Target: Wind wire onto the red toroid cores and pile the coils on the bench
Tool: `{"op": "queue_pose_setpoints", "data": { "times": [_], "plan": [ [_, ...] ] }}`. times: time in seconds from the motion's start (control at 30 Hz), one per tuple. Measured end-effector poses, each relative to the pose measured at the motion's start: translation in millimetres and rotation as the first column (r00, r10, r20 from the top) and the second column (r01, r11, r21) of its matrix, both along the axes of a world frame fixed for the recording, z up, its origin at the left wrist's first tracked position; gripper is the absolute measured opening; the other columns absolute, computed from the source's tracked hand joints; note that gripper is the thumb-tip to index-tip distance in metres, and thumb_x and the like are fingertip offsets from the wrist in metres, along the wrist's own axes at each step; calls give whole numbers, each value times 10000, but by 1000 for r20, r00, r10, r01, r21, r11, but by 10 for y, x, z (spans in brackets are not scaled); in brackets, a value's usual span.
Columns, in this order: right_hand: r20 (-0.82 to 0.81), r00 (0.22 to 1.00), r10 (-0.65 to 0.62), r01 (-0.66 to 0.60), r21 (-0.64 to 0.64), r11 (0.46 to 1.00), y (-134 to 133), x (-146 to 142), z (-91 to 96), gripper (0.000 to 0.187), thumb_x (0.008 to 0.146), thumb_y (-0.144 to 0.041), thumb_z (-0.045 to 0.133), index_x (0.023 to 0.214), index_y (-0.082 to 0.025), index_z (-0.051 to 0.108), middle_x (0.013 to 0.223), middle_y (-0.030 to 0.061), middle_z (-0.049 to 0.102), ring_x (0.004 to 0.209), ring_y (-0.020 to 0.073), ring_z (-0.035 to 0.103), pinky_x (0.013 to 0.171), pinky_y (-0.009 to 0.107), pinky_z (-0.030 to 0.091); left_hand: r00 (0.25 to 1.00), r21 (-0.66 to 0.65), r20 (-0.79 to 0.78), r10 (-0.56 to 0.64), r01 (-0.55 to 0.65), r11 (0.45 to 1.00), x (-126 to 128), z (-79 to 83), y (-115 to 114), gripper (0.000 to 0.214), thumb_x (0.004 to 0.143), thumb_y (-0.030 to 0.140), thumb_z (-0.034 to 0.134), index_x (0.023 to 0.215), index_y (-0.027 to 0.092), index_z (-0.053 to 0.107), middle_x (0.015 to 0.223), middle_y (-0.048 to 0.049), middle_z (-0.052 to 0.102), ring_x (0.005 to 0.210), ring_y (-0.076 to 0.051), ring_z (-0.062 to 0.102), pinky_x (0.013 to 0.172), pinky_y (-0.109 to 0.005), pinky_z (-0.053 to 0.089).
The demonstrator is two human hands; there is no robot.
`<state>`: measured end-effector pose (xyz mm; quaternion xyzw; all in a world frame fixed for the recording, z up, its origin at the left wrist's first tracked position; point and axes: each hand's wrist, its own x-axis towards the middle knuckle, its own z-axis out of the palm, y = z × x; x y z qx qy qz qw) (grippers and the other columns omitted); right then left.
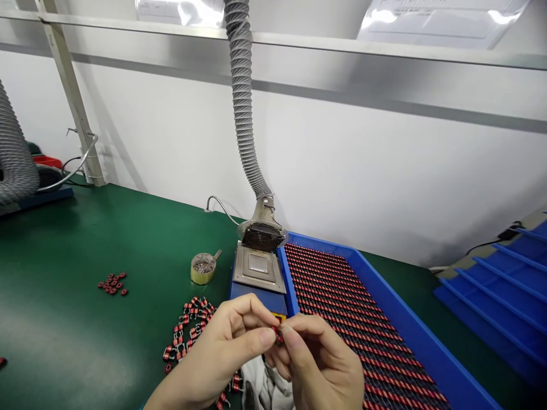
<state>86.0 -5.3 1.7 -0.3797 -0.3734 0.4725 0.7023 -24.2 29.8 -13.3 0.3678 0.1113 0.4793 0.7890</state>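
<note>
Close together in front of the solder pot (258, 263), my left hand (228, 347) and my right hand (322, 359) pinch one small red-and-black wire-wound coil (278, 335) between thumbs and fingertips. Most of the coil is covered by the fingers. Loose coils (182, 330) of the same red and black lie in a heap beside and behind my left hand, several with bare wire legs. Below the hands a white cloth (267, 384) is partly visible. Rows of coils (342, 307) fill the blue tray (397, 296) to the right of my right hand.
A ribbed exhaust hose (243, 97) ends in a hood with a fan above the pot. Left of it stands a small yellow tub (202, 269) with a flat handle sticking out. Several dark red rings (113, 283) lie on the green table (77, 250). Blue trays (504, 296) are stacked at right.
</note>
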Motion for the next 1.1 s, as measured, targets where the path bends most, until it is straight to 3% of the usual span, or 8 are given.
{"op": "queue_pose_setpoints", "data": {
  "times": [0.17,0.3,0.43,0.53,0.7,0.77,0.97,1.1],
  "plan": [
    [24,998,-57,52,170,984,55,44,-86,124,774,-349,854,770,-246,785,593,-51,614,460,57,581,457,132,472,999,-57,-46,26,-29,998,-17,73,-47,253,748,313,850,911,137,769,730,-45,757,660,-117,715,671,-201,552],
    [258,964,-56,-47,377,925,105,176,-124,70,888,-260,740,830,-265,779,602,-24,667,510,111,607,512,196,503,990,-74,-82,114,-121,990,-34,154,-77,248,684,319,891,832,142,799,763,-39,738,680,-97,684,659,-166,520],
    [572,820,-21,-130,222,966,106,333,-79,205,879,-249,693,676,-225,707,583,-1,652,573,168,597,603,275,479,993,5,-1,117,-117,993,-47,143,-39,246,704,321,875,817,149,740,944,-46,726,559,-57,650,495,-141,448],
    [663,747,50,-168,117,979,109,435,-65,221,860,-282,703,650,-215,701,589,13,639,567,182,586,558,280,445,998,14,13,54,-55,998,-45,97,-12,327,726,374,854,818,155,629,773,-13,722,456,-60,630,448,-139,407],
    [533,845,42,-145,154,977,119,422,-107,246,823,-483,749,923,-275,834,701,63,748,684,244,667,702,355,525,990,22,-111,-82,85,996,-28,32,-3,406,704,407,863,804,151,564,665,-10,704,509,-86,643,511,-162,458],
    [424,897,123,-197,137,971,118,341,-112,210,796,-485,784,844,-288,839,628,43,717,616,210,649,665,337,523,986,19,-130,-100,104,994,-25,19,-10,411,695,411,865,780,153,557,649,-12,698,528,-97,637,532,-184,470],
    [-124,938,324,-308,137,942,165,236,-81,217,832,-382,788,687,-230,729,504,-96,389,357,28,236,367,154,257,950,108,-310,-18,54,993,-62,42,-77,346,730,397,835,788,146,604,709,-31,715,674,-130,645,694,-248,467],
    [-37,972,234,-227,135,964,109,332,-47,228,846,-383,771,694,-222,714,495,-64,443,420,79,394,435,190,365,944,128,-327,31,12,992,-62,61,-112,360,760,443,799,834,160,590,722,-28,698,688,-141,636,682,-252,453]
  ]
}}
